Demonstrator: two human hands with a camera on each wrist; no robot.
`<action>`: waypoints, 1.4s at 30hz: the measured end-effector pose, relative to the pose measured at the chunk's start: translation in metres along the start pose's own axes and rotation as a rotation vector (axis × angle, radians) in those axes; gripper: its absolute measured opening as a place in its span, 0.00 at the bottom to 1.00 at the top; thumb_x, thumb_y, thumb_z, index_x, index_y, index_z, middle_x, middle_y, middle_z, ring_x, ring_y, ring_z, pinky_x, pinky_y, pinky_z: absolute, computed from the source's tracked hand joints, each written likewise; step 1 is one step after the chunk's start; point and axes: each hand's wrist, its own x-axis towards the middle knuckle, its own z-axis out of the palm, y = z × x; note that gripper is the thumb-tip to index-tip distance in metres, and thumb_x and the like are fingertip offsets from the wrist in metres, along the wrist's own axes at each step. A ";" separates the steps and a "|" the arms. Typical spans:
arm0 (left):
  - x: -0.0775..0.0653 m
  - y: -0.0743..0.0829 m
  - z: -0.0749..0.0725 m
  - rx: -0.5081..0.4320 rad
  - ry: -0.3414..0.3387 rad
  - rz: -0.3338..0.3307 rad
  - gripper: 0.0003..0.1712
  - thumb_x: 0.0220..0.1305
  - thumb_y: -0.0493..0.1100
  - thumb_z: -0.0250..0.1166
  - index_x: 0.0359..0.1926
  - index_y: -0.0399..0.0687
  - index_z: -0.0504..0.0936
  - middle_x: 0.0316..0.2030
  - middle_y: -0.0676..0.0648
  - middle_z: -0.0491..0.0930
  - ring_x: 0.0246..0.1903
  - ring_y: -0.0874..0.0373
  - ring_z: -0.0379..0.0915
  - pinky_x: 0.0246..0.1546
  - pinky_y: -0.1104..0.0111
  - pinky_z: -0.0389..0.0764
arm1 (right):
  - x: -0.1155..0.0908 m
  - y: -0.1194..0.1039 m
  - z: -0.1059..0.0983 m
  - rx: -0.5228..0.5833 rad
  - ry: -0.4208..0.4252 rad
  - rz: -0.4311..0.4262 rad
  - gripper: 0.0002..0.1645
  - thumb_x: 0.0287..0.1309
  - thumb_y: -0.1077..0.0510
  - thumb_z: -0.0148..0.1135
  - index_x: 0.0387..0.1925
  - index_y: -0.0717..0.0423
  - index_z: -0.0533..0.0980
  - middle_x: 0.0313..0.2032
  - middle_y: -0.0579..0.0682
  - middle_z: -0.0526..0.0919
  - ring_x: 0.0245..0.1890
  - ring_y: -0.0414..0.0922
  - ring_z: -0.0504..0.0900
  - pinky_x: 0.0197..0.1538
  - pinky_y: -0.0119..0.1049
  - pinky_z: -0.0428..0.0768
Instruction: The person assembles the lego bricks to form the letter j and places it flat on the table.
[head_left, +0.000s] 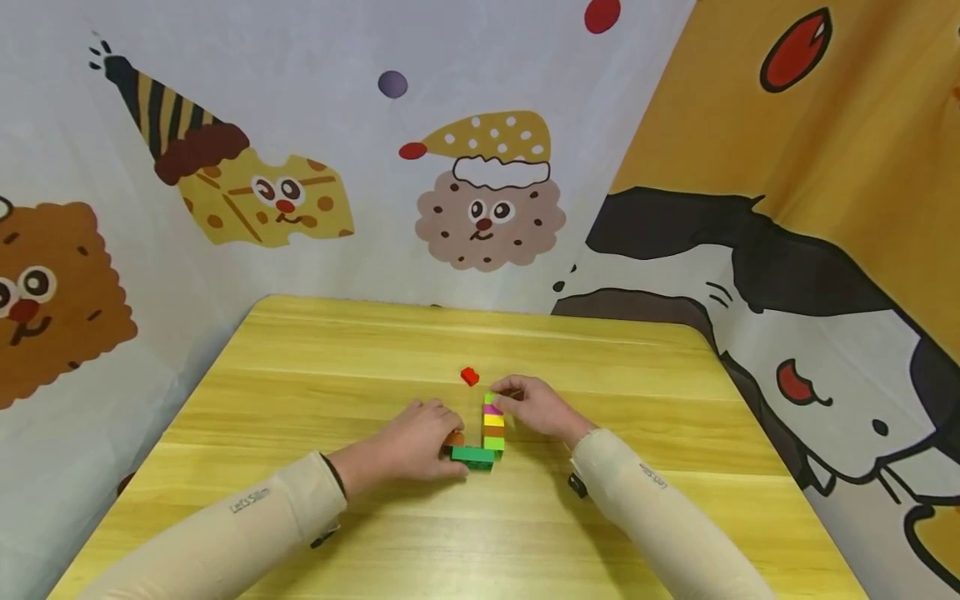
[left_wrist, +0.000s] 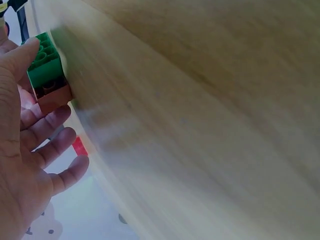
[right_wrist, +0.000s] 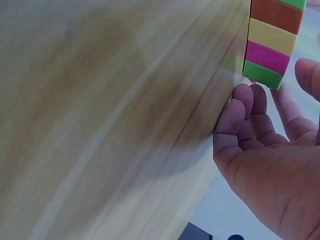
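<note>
A row of joined toy building bricks (head_left: pixel 493 421) in light green, pink, yellow and brown lies on the table. A dark green brick (head_left: pixel 472 455) sits at its near end, with a brown brick (left_wrist: pixel 55 98) beside it. My left hand (head_left: pixel 420 442) grips the dark green brick, its thumb on one side and fingers reaching behind. At the far end of the row, an index finger of my right hand (head_left: pixel 534 406) touches the light green end brick (right_wrist: pixel 264 75). The right thumb stands apart from the bricks, and the other fingers are bent loosely.
A small red brick (head_left: pixel 469 377) lies farther back on the wooden table (head_left: pixel 337 350), beyond both hands. Behind the table hangs a cloth (head_left: pixel 390 250) printed with cartoon figures.
</note>
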 end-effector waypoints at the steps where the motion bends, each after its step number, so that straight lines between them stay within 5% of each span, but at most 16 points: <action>1: 0.000 -0.001 0.000 -0.004 -0.001 -0.003 0.37 0.60 0.75 0.72 0.54 0.51 0.84 0.40 0.57 0.82 0.46 0.59 0.73 0.49 0.60 0.75 | 0.000 0.000 0.000 -0.002 0.000 0.001 0.19 0.75 0.45 0.65 0.60 0.46 0.83 0.55 0.46 0.86 0.52 0.46 0.82 0.57 0.45 0.84; 8: -0.003 -0.004 0.000 -0.053 -0.017 -0.025 0.44 0.57 0.77 0.73 0.58 0.47 0.84 0.50 0.52 0.87 0.50 0.56 0.77 0.55 0.53 0.79 | 0.006 -0.004 0.000 -0.054 0.016 -0.016 0.19 0.79 0.47 0.61 0.63 0.49 0.81 0.56 0.47 0.86 0.54 0.46 0.83 0.56 0.44 0.85; 16: -0.003 -0.003 0.001 -0.052 -0.023 -0.036 0.44 0.58 0.77 0.72 0.58 0.47 0.84 0.44 0.55 0.85 0.46 0.58 0.75 0.50 0.57 0.77 | 0.027 -0.021 0.002 -0.265 0.063 -0.101 0.20 0.83 0.49 0.54 0.65 0.48 0.82 0.65 0.49 0.84 0.57 0.47 0.83 0.65 0.50 0.82; 23: -0.001 -0.004 0.002 -0.044 -0.015 -0.034 0.44 0.58 0.77 0.73 0.58 0.47 0.84 0.46 0.54 0.86 0.47 0.58 0.76 0.50 0.56 0.77 | 0.036 -0.032 0.004 -0.324 0.047 -0.103 0.19 0.83 0.50 0.55 0.64 0.48 0.83 0.61 0.52 0.85 0.44 0.46 0.81 0.52 0.44 0.84; 31: -0.004 -0.005 0.000 -0.033 -0.006 -0.032 0.45 0.58 0.78 0.72 0.59 0.47 0.84 0.47 0.53 0.86 0.47 0.57 0.76 0.50 0.57 0.77 | 0.048 -0.037 0.009 -0.492 0.077 -0.157 0.16 0.79 0.48 0.61 0.55 0.49 0.88 0.55 0.50 0.89 0.58 0.50 0.85 0.65 0.50 0.83; 35: -0.006 -0.006 0.000 -0.036 0.005 -0.031 0.43 0.57 0.77 0.73 0.57 0.48 0.84 0.46 0.54 0.86 0.46 0.58 0.75 0.49 0.58 0.76 | 0.057 -0.044 0.016 -0.528 0.145 -0.121 0.16 0.73 0.45 0.68 0.49 0.50 0.90 0.49 0.48 0.92 0.49 0.48 0.88 0.56 0.48 0.87; 42: -0.004 -0.005 0.001 -0.035 0.003 -0.033 0.41 0.58 0.77 0.72 0.57 0.51 0.84 0.45 0.55 0.85 0.46 0.58 0.75 0.50 0.58 0.75 | 0.064 -0.047 0.014 -0.537 0.110 -0.001 0.14 0.71 0.49 0.70 0.51 0.49 0.89 0.51 0.47 0.92 0.47 0.46 0.87 0.53 0.46 0.87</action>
